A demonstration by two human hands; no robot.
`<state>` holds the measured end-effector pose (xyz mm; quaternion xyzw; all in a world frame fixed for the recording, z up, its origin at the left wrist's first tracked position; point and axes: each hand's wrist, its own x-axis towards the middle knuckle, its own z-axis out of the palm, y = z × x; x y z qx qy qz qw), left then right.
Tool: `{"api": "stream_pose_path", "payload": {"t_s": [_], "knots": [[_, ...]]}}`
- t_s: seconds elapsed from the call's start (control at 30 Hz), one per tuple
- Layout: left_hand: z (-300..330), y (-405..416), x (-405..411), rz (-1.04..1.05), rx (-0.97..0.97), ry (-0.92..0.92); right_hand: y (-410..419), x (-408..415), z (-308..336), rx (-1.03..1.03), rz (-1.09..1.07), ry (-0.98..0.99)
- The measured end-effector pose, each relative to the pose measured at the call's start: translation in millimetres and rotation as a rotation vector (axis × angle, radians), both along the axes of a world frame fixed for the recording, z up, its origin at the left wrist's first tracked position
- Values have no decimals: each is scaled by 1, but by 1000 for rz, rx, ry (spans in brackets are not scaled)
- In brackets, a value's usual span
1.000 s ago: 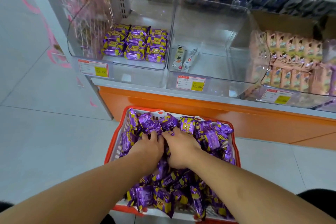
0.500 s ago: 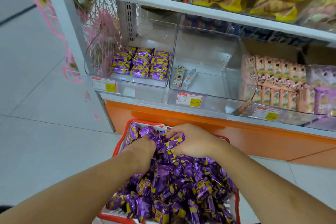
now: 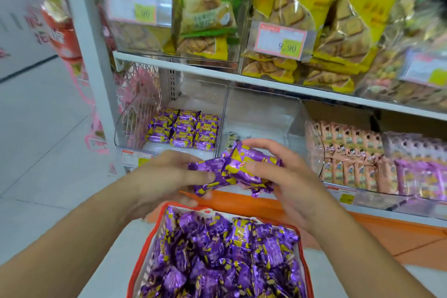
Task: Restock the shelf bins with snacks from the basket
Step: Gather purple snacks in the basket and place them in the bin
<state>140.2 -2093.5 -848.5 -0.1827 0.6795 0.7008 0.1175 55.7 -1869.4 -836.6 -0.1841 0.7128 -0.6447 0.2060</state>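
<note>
both hands have come up out of the basket (image 3: 145, 264) since a second ago, when they were buried in its heap of purple packs; now they carry a bunch of purple snack packs (image 3: 238, 169) between them, lifted above the basket's far rim and level with the front edge of the lower shelf; the left hand (image 3: 164, 176) presses its fingers against the bunch's left end, the right hand (image 3: 278, 176) curls round its right side; this reads as the carrying step, with the load likely bound for the left bin (image 3: 183, 128), which holds matching packs only along its back and right side; the basket stays nearly full, so much restocking remains; readable writing: a price tag (image 3: 281, 40) on the upper shelf shows "9.90"; the green bag (image 3: 205, 2) has blurred white lettering i cannot make out for sure.
</note>
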Motion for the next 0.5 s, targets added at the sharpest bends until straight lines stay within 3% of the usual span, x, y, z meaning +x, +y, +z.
{"api": "stream_pose_path", "payload": {"t_s": [0.13, 0.3, 0.5], "knots": [[10, 1, -8, 173, 141, 147, -28, -9, 8, -153, -130, -75], [18, -18, -27, 338, 287, 208, -86, -26, 14, -23, -109, 7], [-3, -63, -55, 582, 277, 188, -161, -59, 5, 57, -94, -144]]}}
